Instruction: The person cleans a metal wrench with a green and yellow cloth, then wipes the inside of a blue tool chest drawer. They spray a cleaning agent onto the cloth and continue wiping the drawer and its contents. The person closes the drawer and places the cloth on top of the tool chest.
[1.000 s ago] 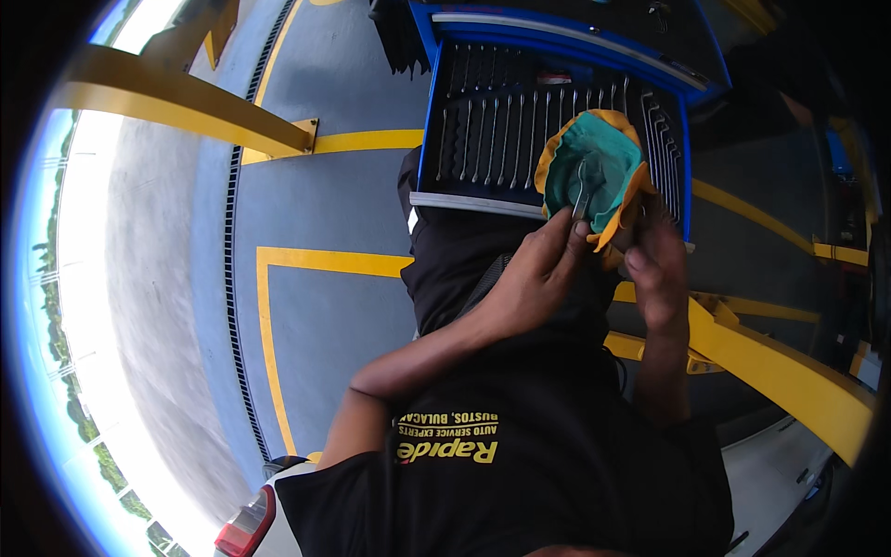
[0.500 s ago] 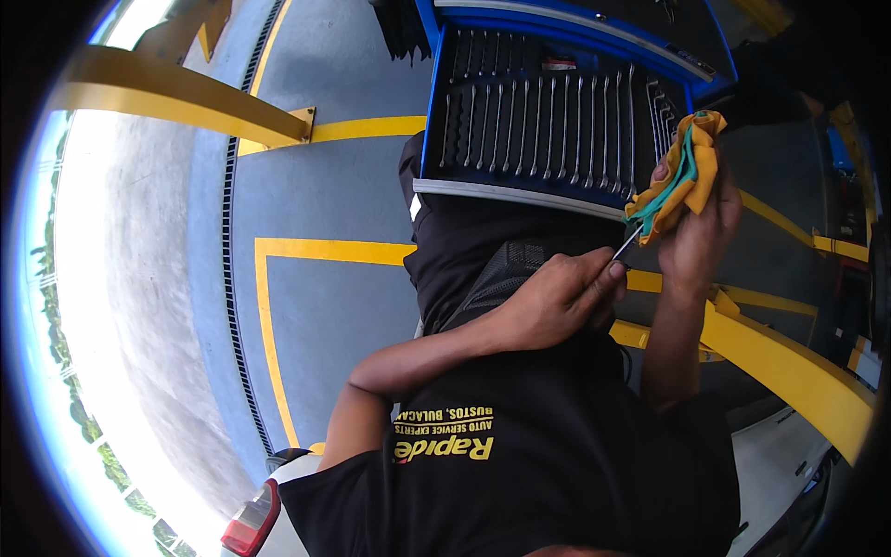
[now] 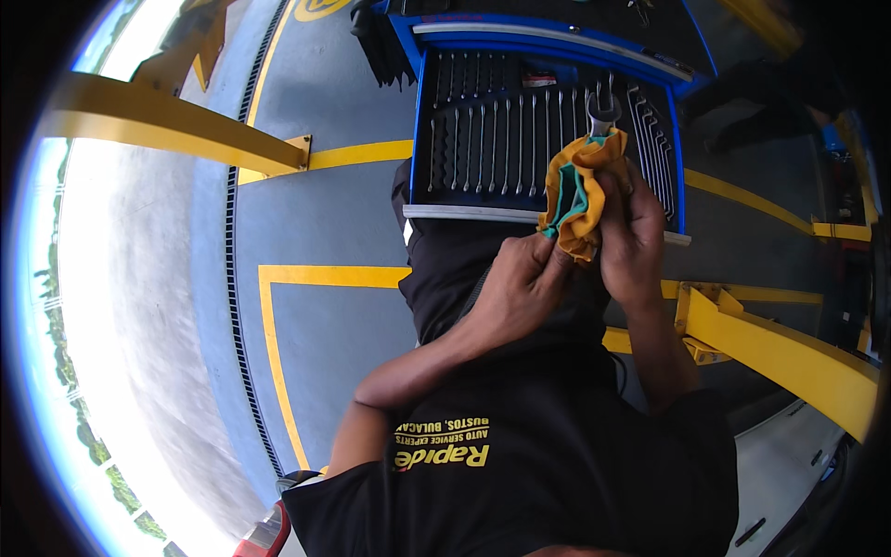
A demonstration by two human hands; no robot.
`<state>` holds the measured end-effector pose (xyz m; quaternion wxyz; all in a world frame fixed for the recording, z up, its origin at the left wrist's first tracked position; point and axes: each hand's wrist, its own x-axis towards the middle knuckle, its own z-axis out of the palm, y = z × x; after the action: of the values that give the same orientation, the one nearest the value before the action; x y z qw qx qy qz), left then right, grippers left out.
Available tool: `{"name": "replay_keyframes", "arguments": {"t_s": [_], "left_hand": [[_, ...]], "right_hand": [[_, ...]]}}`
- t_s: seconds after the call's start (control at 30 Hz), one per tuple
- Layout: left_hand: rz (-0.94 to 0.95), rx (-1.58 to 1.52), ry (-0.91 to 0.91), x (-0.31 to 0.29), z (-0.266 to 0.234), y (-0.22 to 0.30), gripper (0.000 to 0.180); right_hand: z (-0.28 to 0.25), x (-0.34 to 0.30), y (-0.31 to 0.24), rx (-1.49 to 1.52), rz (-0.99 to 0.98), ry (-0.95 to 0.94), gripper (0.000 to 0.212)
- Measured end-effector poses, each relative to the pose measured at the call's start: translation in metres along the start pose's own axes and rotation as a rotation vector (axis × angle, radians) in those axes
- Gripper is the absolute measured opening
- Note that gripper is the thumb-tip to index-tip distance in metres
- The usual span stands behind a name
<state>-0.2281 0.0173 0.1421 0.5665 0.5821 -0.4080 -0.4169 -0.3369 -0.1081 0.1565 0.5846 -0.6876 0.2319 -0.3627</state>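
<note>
A wrench (image 3: 603, 113) points away from me, its open-jawed head sticking out of the far end of a yellow and green cloth (image 3: 585, 200). The cloth is bunched around the shaft and hides most of it. My right hand (image 3: 633, 237) is closed around the cloth from the right side. At the cloth's near left end, my left hand (image 3: 527, 283) is closed in a pinch; the wrench's near end is hidden there. Both hands are just in front of an open blue drawer (image 3: 445, 213), with the cloth partly over its front edge.
Several combination wrenches (image 3: 494, 148) lie in a row in the drawer, with offset wrenches (image 3: 654, 153) at its right. A blue tool cabinet (image 3: 548, 37) stands behind. Yellow steel beams (image 3: 186, 116) flank me on both sides. A white vehicle (image 3: 784, 464) is at lower right.
Both hands have moved left with the cloth and wrench. The wrench head now shows beyond the cloth, and the bare shaft seen between the hands before is covered. My left hand now meets the cloth.
</note>
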Motion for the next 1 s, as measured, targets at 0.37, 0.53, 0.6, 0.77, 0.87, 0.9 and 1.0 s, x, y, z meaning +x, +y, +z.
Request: {"name": "replay_keyframes", "arguments": {"t_s": [0.37, 0.53, 0.6, 0.77, 0.87, 0.9, 1.0], "left_hand": [[-0.41, 0.712, 0.488, 0.059, -0.12, -0.17, 0.062], [-0.328, 0.672, 0.467, 0.078, -0.135, -0.172, 0.045], [-0.255, 0.677, 0.493, 0.081, -0.133, -0.176, 0.036], [-0.251, 1.092, 0.47, 0.093, -0.137, -0.183, 0.047], [-0.263, 1.152, 0.477, 0.102, -0.129, -0.169, 0.053], [-0.244, 1.146, 0.492, 0.104, -0.128, -0.166, 0.055], [-0.252, 1.263, 0.379, 0.104, -0.13, -0.162, 0.058]], "right_hand": [[-0.082, 0.005, 0.125, 0.154, 0.53, 0.353, 0.047], [-0.084, -0.006, 0.133, 0.106, 0.53, 0.366, 0.042], [-0.087, -0.003, 0.133, -0.117, 0.483, 0.327, 0.043], [-0.116, 0.006, 0.187, -0.513, 0.482, 0.281, 0.057], [-0.127, 0.002, 0.228, -0.653, 0.491, 0.342, 0.067], [-0.127, 0.001, 0.232, -0.65, 0.484, 0.349, 0.069], [-0.123, -0.001, 0.236, -0.662, 0.452, 0.348, 0.066]]}}
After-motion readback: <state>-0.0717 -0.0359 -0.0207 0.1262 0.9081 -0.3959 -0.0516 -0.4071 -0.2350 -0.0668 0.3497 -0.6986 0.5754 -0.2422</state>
